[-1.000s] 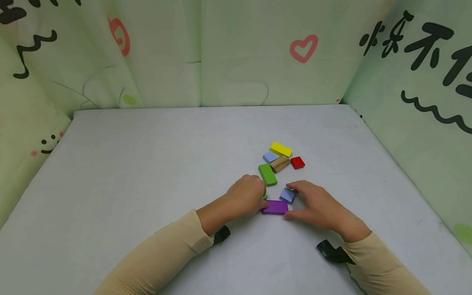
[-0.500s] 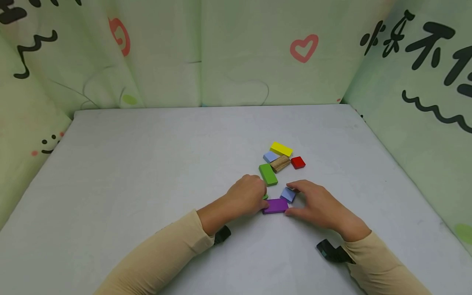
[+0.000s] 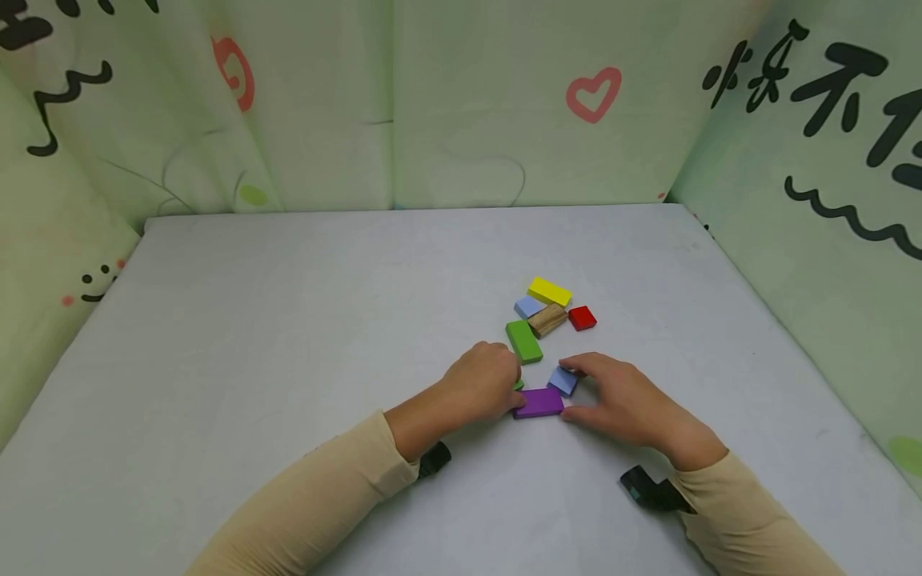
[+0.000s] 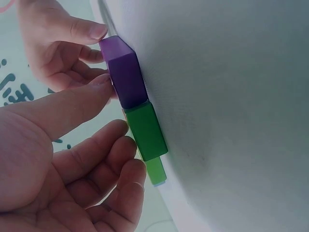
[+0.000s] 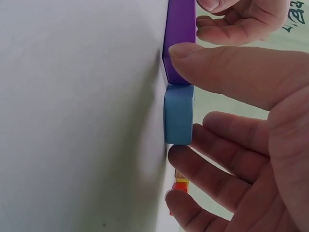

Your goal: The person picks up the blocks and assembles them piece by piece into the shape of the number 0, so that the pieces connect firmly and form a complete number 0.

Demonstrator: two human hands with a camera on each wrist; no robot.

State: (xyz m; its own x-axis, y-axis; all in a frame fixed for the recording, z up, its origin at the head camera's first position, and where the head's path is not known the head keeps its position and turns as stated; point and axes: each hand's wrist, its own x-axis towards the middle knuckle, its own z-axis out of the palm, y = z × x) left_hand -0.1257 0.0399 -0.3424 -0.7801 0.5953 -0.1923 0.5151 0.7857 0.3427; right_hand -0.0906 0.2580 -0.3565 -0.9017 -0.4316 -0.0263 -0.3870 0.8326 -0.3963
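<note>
Two hands rest on a smooth grey table [image 3: 288, 320], close together, with a flat purple block [image 3: 538, 402] lying between them. That purple block is a thin rectangle with painted, shiny sides and neat corners. The left hand [image 3: 481, 386] is at 9 o'clock from it, with the thumb pressed on the block's edge and the fingers curled beside a small green block [image 4: 146, 129] that touches the purple one end to end. The right hand [image 3: 621, 400] is at 3 o'clock, with its thumb pushing on the purple block's other end and its bent fingers cupped round a little light blue block [image 3: 563, 380]. This blue one is chunky, nearly square, with soft rounded corners, and it touches the purple block. At 12 o'clock from the hands sits a bigger green block [image 3: 523, 341], long and flat. Farther off the same way lies a small heap: a brown block [image 3: 547, 319] with wavy wood grain, a second light blue block [image 3: 528, 306] touching it, a yellow block [image 3: 549, 291] shaped like a long bar, and a small red block [image 3: 582, 318] shaped like a square. Both arms wear soft tan sleeves [image 3: 324, 496]. Around the table hangs thin, wrinkly green cloth [image 3: 461, 104] with a pink heart and black scribbles.
</note>
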